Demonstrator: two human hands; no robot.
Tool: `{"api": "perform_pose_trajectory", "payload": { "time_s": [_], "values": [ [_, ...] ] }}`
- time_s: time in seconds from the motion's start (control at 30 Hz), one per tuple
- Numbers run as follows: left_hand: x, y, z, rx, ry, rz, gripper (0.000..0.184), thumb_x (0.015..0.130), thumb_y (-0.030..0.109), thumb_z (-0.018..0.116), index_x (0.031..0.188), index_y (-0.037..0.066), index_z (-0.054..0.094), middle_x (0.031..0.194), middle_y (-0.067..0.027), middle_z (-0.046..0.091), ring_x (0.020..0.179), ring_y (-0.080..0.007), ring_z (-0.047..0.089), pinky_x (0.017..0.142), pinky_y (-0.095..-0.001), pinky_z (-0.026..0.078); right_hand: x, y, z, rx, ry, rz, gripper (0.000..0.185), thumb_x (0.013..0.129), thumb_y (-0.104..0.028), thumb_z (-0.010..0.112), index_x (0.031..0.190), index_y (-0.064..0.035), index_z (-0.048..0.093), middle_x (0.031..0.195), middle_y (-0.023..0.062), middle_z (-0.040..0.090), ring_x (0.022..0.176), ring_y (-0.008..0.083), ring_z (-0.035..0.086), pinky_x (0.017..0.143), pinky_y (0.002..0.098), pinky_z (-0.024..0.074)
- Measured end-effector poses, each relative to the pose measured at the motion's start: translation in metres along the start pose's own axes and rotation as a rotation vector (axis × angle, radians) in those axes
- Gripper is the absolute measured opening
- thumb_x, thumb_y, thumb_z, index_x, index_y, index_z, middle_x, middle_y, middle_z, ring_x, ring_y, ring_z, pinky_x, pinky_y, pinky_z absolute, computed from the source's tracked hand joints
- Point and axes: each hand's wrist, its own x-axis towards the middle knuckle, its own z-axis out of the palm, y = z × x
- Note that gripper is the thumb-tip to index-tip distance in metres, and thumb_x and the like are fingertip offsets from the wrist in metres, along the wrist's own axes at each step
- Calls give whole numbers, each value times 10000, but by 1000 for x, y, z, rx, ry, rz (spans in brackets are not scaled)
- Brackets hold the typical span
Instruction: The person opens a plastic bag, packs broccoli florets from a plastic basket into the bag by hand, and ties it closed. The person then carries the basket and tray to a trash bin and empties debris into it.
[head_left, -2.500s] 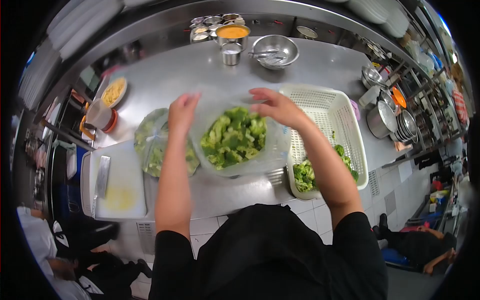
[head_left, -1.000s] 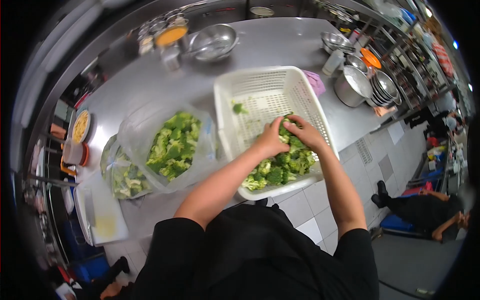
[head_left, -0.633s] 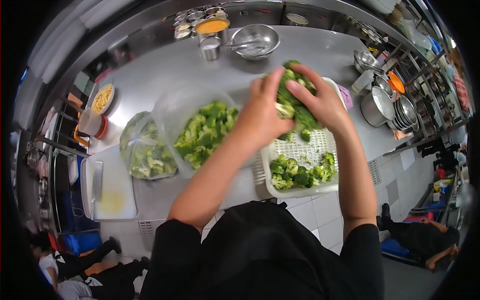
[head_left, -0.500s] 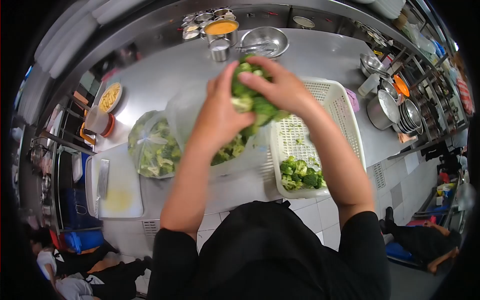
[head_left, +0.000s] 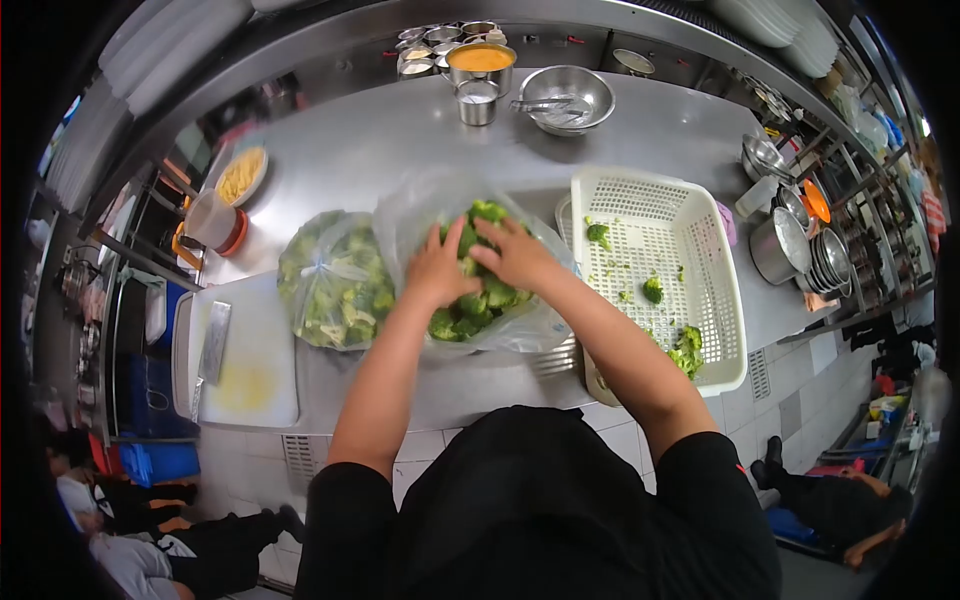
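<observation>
Green broccoli florets [head_left: 470, 322] fill a clear plastic bag [head_left: 408, 235] whose mouth is open in the middle of the steel table. My left hand [head_left: 440, 268] rests on the florets from the left, fingers spread. From the right, my right hand [head_left: 518, 260] touches the same heap, its fingers also apart. A second plastic bag of broccoli [head_left: 345, 285], tied at the top, stands left of the open one. On the right, a white perforated basket [head_left: 722, 270] holds a few loose florets [head_left: 686, 352] and small crumbs.
A cleaver [head_left: 214, 345] lies on a white cutting board [head_left: 262, 385] at the left. At the back are a pot of orange liquid [head_left: 482, 58] and a steel bowl [head_left: 590, 100]. Pots [head_left: 779, 246] stand far right. Other people are at both lower sides.
Both hands have come down with a cluster of broccoli from above the table onto the heap in the open bag. Their fingers have spread. Fewer florets show in the basket's near end.
</observation>
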Motion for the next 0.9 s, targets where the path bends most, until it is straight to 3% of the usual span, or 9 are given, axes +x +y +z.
{"api": "perform_pose_trajectory", "payload": {
  "time_s": [0.23,0.33,0.4,0.47,0.57,0.63,0.8,0.87,0.9],
  "values": [
    [-32,13,-49,-169,113,48,923,745,375,802,1516,207,324,1512,-204,367,1335,-409,443,1072,-434,406,-66,5,-73,13,135,-175,506,921,-380,612,1354,-127,538,1330,173,558,1138,358,595,965,450,475],
    [-29,4,-61,-139,418,205,805,784,349,778,1467,156,400,1429,-177,461,1266,-386,497,1043,-460,417,-87,16,-76,-38,128,-370,472,892,-373,654,1255,-73,607,1194,140,631,1093,327,607,950,443,470],
    [-21,-1,-68,-11,900,159,675,819,320,748,1397,96,481,1368,-178,493,1210,-382,520,1020,-465,425,-106,9,-77,-155,-174,-488,494,867,-415,676,1250,-109,617,1157,108,631,1076,293,613,980,446,430],
    [0,-12,-64,-21,907,112,756,820,408,734,1432,63,455,1440,-218,442,1251,-403,498,1039,-456,418,-115,15,-55,-300,-149,-554,447,883,-387,650,1246,-128,623,1144,95,626,1060,274,618,990,451,409],
    [45,-38,-32,-331,499,-244,856,773,495,745,1444,59,441,1460,-237,431,1250,-428,494,1022,-469,422,-119,27,-26,-567,-94,-555,358,910,-297,588,1236,-154,630,1131,70,613,1023,243,627,985,455,389],
    [80,-71,-2,-208,182,-147,610,798,404,764,1252,21,624,1296,-198,611,1117,-317,609,931,-406,481,-115,30,-25,-685,-64,-489,327,921,-235,552,1229,-162,632,1132,59,605,1003,230,631,970,455,389],
    [91,-66,-20,-589,320,-99,372,807,302,762,993,-18,723,932,-156,735,863,-191,665,793,-314,489,-91,27,-59,-549,21,-464,171,815,-132,559,913,-159,696,896,24,646,924,209,641,801,406,437],
    [101,-69,-44,-584,545,-14,473,813,438,708,951,-15,698,910,-236,694,845,-394,644,747,-442,493,-82,20,-74,-466,277,-564,98,768,-124,576,753,-153,669,777,14,631,868,212,631,744,391,444],
    [93,-62,-59,-582,548,-18,473,813,438,708,951,-15,698,910,-236,694,845,-394,644,747,-442,493,-81,8,-91,-441,313,-579,87,758,-122,584,728,-151,661,776,13,629,849,215,624,734,388,442]
  ]
}}
